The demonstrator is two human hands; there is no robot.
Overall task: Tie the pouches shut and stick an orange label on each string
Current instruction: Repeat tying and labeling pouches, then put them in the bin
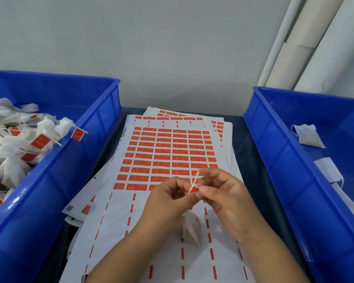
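Left hand (170, 198) and right hand (223, 194) meet above the label sheets (168, 152), both pinching an orange label (194, 188) around the white string (195, 181) of a pouch (190, 229) hanging beneath them. Labelled pouches (18, 144) fill the left blue bin (55, 176). One untied pouch (309, 135) lies in the right blue bin (278, 160).

The hands (194, 190) hide most of the orange label (194, 189); label print is illegible.
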